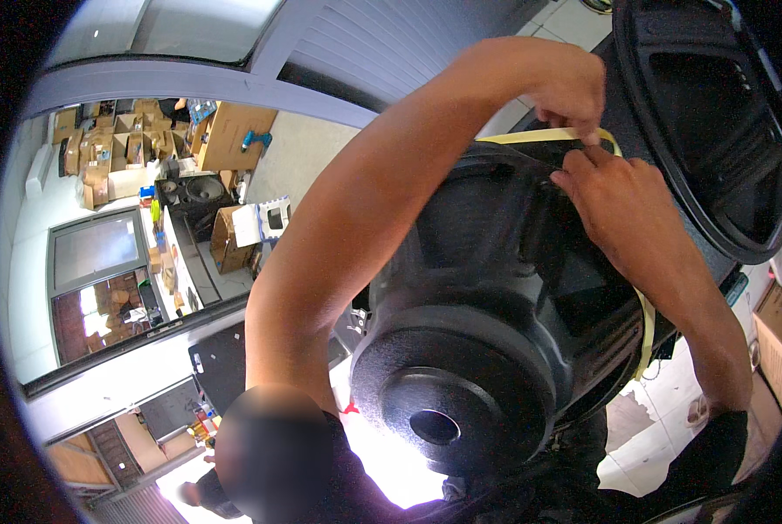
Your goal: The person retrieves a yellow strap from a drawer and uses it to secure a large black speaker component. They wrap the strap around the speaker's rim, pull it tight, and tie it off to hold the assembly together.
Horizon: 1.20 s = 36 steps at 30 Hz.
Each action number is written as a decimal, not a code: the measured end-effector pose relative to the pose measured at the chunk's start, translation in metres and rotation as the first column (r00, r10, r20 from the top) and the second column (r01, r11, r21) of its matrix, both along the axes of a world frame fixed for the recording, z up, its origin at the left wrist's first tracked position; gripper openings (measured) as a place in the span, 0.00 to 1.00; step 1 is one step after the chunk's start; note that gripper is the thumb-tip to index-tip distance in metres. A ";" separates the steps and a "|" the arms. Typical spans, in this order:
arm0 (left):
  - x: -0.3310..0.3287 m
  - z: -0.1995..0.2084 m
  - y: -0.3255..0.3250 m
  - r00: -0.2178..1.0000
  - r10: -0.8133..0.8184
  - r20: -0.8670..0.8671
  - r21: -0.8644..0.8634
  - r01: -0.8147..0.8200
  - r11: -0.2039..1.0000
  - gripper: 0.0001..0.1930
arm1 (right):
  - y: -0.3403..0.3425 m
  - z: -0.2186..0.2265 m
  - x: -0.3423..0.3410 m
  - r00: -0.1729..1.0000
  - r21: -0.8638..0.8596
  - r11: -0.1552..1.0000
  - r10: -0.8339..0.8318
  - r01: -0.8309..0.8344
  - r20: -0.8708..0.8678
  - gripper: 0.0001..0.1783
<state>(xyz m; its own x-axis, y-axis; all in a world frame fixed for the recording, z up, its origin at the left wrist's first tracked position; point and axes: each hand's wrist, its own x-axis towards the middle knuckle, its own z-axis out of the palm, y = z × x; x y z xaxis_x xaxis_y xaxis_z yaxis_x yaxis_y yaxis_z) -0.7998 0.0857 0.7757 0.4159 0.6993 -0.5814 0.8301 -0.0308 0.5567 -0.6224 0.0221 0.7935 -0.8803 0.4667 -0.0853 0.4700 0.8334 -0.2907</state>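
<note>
A large black loudspeaker driver [470, 349] stands before me with its round magnet end toward me. Its ribbed frame spreads out to a wide rim at the far side. Along that rim runs a narrow yellow strip [646, 336], which also shows at the top beneath my fingers. My left hand [570, 87] reaches over the driver, its fingers pinched down on the strip. Close beside it, my right hand [614, 188] is curled at the rim, fingertips by the strip. Whatever lies between the right fingertips is hidden.
Another black speaker frame [714, 131] leans close at the right. A cardboard box [780, 332] sits at the right edge. Past the grey window frame [234, 87] are several cartons [120, 148], a blue drill [256, 140] and a speaker [203, 188]. Another person [207, 493] shows lower left.
</note>
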 end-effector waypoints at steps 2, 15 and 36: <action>0.019 0.001 0.014 1.000 -0.005 -0.014 -0.018 0.005 1.000 0.17 | 0.000 0.003 0.000 0.999 -0.010 0.999 -0.038 0.038 0.014 0.15; 0.120 0.024 0.046 0.937 -0.293 0.188 0.113 0.276 0.954 0.23 | 0.007 -0.028 0.004 0.954 0.333 0.942 0.070 0.033 -0.292 0.14; -0.100 -0.047 -0.165 0.705 0.500 0.503 0.297 -0.684 0.667 0.06 | 0.060 -0.042 0.013 0.970 -0.439 0.882 -0.231 0.173 -0.081 0.19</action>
<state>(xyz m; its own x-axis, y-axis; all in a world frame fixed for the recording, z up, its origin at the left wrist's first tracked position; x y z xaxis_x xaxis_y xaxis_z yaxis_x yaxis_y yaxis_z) -0.8997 -0.0791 0.7288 -0.0760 0.9956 -0.0555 0.5027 0.0863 0.8601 -0.6092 0.0823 0.7511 -0.7874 0.5797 -0.2095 0.5498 0.5069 -0.6639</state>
